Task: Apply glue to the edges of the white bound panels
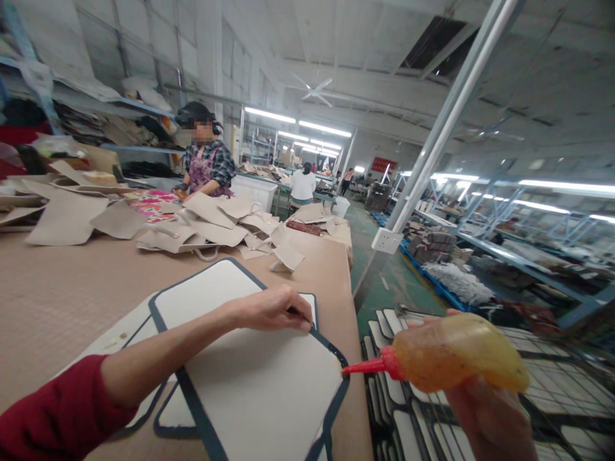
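My left hand (278,309) pinches the edge of a white panel (259,384) with a dark blue border, tilting it up off the panels beneath. In my right hand (485,397) is a squeeze bottle (456,352) of yellowish liquid, lying nearly level. Its red nozzle (368,366) points left, and the tip meets the dark border at the panel's right corner. Small wet-looking spots show along the border there. Another white panel (211,288) with the same border lies behind, and more stick out below on the left.
The brown tabletop (62,288) ends at a right edge near the bottle. Beige cut pieces (206,221) are heaped at the back. A rack of bordered panels (403,410) stands right of the table. A slanted metal post (427,166) rises beyond it. A co-worker (206,157) stands across the table.
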Motion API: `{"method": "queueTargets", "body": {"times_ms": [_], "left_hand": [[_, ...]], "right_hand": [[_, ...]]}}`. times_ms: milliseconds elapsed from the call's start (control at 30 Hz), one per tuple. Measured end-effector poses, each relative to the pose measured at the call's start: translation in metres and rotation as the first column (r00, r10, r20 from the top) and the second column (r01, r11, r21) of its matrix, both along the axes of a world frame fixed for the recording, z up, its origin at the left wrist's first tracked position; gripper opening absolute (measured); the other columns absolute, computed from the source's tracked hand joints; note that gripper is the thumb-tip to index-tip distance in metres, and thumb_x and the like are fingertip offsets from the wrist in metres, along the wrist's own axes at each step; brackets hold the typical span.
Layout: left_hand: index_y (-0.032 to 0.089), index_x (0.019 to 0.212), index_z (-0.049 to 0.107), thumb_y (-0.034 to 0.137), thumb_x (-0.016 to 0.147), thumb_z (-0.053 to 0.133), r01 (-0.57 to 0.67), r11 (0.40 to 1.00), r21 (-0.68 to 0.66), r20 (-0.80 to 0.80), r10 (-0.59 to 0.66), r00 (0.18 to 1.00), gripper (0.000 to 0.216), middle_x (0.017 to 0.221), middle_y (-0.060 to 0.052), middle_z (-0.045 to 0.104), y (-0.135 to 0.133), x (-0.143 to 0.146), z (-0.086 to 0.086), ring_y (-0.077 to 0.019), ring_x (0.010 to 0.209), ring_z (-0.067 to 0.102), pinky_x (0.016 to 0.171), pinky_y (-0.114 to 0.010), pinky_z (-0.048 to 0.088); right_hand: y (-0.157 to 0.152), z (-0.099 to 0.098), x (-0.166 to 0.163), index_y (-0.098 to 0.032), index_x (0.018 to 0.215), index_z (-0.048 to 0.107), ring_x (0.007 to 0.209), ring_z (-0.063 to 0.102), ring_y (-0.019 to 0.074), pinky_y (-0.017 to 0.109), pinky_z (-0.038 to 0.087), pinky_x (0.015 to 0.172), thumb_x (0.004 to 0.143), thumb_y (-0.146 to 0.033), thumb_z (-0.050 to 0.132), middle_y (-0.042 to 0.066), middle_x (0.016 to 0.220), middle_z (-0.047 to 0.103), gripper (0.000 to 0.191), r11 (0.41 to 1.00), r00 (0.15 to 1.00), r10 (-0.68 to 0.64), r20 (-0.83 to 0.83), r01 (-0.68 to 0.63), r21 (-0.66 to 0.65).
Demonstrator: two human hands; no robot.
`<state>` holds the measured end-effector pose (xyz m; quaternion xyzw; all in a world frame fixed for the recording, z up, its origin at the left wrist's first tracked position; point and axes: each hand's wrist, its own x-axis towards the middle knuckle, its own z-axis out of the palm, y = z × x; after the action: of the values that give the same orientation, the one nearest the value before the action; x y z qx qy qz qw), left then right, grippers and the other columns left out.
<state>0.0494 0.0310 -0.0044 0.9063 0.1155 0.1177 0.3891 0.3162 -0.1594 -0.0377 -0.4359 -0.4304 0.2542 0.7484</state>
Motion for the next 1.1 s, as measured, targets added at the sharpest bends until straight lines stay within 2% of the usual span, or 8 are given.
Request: {"method": "queueTargets", "body": {"times_ms": [167,300,500,700,800,900,1000,1100], "left_hand": [[0.011,0.074,0.069,0.036,0.084,0.063,-0.067,0.998,0.008,-0.011,0.067,0.998,0.028,0.061,0.002,0.053,0.005,-0.005,-0.006,-0.0088,0.058,0.042,0.053,-0.017,0.032],[0.011,0.075,0.068,0.037,0.084,0.062,-0.084,0.996,-0.002,-0.007,0.084,0.996,0.029,0.062,0.002,0.052,0.009,-0.006,-0.012,-0.0092,0.061,0.042,0.054,-0.017,0.032],[0.011,0.075,0.066,0.040,0.084,0.059,-0.121,0.993,-0.013,-0.009,0.121,0.993,0.031,0.064,0.002,0.050,0.014,-0.003,-0.018,-0.0103,0.063,0.042,0.056,-0.018,0.032],[0.011,0.073,0.063,0.043,0.083,0.059,-0.125,0.991,-0.055,0.031,0.126,0.991,0.033,0.062,0.003,0.047,0.021,0.001,-0.028,-0.0090,0.060,0.038,0.054,-0.019,0.029],[0.011,0.072,0.062,0.044,0.081,0.059,-0.128,0.987,-0.094,0.062,0.134,0.989,0.034,0.060,0.004,0.044,0.024,0.003,-0.032,-0.0084,0.058,0.035,0.053,-0.020,0.028],[0.011,0.071,0.061,0.045,0.080,0.059,-0.136,0.983,-0.126,0.077,0.146,0.986,0.035,0.058,0.005,0.041,0.025,0.004,-0.034,-0.0080,0.056,0.034,0.051,-0.020,0.027],[0.012,0.069,0.061,0.046,0.078,0.061,-0.150,0.980,-0.131,0.089,0.162,0.983,0.035,0.057,0.005,0.041,0.026,0.006,-0.034,-0.0081,0.056,0.034,0.050,-0.020,0.026],[0.012,0.067,0.061,0.047,0.077,0.062,-0.154,0.979,-0.130,0.105,0.168,0.980,0.036,0.056,0.005,0.041,0.027,0.007,-0.033,-0.0082,0.056,0.034,0.050,-0.021,0.026]], "right_hand": [[-0.012,-0.008,-0.005,-0.031,0.133,0.054,0.111,0.063,0.0384,0.060,0.048,0.098,0.073,-0.042,0.073,0.010,0.119,0.068,0.064,0.997,0.995,-0.022,-0.092,0.014,-0.080],[-0.012,-0.017,-0.007,-0.031,0.135,0.053,0.109,0.064,0.0391,0.061,0.049,0.096,0.074,-0.040,0.072,0.010,0.120,0.068,0.064,1.000,0.997,-0.025,-0.075,0.024,-0.011],[-0.009,-0.023,-0.013,-0.030,0.136,0.052,0.108,0.065,0.0366,0.055,0.053,0.093,0.072,-0.032,0.071,0.009,0.117,0.069,0.066,0.992,0.979,-0.115,-0.170,0.121,0.023],[-0.014,-0.028,-0.012,-0.028,0.136,0.051,0.112,0.062,0.0374,0.056,0.054,0.089,0.074,-0.037,0.071,0.012,0.116,0.069,0.066,0.997,0.989,-0.049,-0.139,0.041,-0.059],[-0.015,-0.030,-0.010,-0.029,0.136,0.052,0.108,0.064,0.0368,0.054,0.056,0.086,0.075,-0.037,0.071,0.011,0.114,0.070,0.065,0.998,0.991,-0.028,-0.129,0.021,-0.055],[-0.014,-0.028,-0.013,-0.027,0.134,0.054,0.102,0.067,0.0353,0.050,0.057,0.086,0.071,-0.035,0.074,0.011,0.112,0.070,0.066,0.998,0.989,-0.038,-0.142,0.032,-0.046],[-0.013,-0.024,-0.019,-0.024,0.130,0.058,0.097,0.069,0.0357,0.050,0.057,0.086,0.064,-0.036,0.080,0.013,0.110,0.071,0.071,0.995,0.983,-0.103,-0.154,0.100,-0.031],[-0.014,-0.029,-0.019,-0.023,0.126,0.061,0.097,0.068,0.0363,0.051,0.057,0.085,0.063,-0.037,0.080,0.013,0.108,0.071,0.068,0.990,0.974,-0.142,-0.178,0.140,-0.021]]}}
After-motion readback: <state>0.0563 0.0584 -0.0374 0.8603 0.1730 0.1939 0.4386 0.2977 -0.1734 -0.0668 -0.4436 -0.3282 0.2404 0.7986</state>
